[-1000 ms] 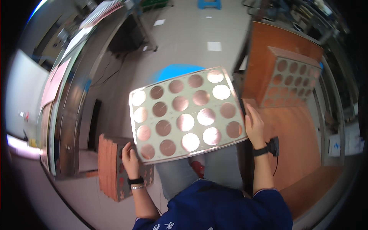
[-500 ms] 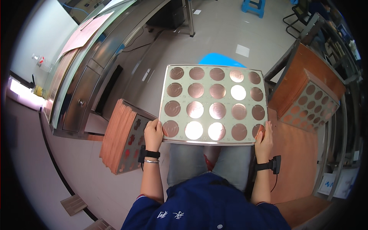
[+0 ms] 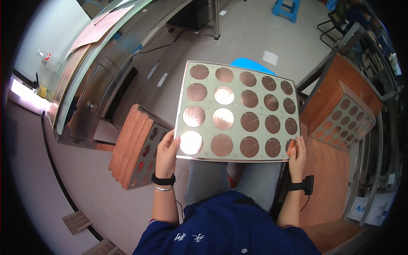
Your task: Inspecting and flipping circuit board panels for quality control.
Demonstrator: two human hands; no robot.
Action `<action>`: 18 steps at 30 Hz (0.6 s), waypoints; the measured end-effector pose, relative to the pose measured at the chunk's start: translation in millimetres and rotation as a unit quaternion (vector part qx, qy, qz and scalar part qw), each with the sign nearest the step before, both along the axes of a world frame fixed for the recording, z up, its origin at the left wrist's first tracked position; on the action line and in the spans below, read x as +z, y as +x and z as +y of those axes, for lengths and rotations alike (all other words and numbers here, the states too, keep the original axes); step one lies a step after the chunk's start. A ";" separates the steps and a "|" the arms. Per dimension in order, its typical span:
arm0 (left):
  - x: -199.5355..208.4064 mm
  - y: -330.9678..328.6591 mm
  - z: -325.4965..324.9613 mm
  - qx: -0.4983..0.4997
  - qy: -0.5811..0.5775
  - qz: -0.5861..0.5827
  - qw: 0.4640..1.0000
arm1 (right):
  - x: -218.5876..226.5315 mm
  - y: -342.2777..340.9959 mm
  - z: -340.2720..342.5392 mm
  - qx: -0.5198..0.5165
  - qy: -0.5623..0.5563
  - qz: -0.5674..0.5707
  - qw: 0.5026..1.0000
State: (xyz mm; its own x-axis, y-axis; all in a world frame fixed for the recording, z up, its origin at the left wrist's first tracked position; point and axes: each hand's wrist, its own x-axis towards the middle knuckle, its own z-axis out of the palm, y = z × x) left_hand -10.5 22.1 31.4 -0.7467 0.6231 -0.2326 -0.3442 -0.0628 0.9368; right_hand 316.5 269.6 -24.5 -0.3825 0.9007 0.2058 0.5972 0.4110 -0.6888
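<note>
Between my hands I hold a flat rectangular circuit board panel [image 3: 236,131], pale green-grey with rows of round copper discs. It is raised above my lap and tilted, and several discs on its left part shine brightly. My left hand [image 3: 167,153] grips the lower left edge, thumb on the face. My right hand [image 3: 298,155] is closed round the lower right corner, its fingers along the side edge and its thumb near the corner disc. The fingers behind the panel are hidden.
A stack of similar panels [image 3: 132,146] stands on edge at the left, beside a metal drawer cabinet [image 3: 91,95]. More panels [image 3: 344,117] lean against a brown board [image 3: 357,80] at the right. A blue stool [image 3: 285,9] stands far off; another blue surface [image 3: 253,65] shows behind the panel.
The panel has turned, its left side coming nearer and its right side tipping away. The bright reflection has moved to the left discs. Both hands keep their hold.
</note>
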 end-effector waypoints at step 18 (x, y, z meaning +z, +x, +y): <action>-7.4 -2.1 -17.7 -0.045 0.190 -0.114 0.974 | 63.0 59.4 14.1 0.005 -0.312 0.449 0.837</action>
State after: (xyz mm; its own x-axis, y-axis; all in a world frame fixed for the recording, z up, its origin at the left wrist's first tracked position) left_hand -12.6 4.5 24.1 -0.6418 0.7566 -0.1254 -0.5603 -0.3509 0.7503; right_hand 376.0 283.7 38.5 -0.3333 0.9379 -0.0957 -0.2782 -0.1948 -0.9406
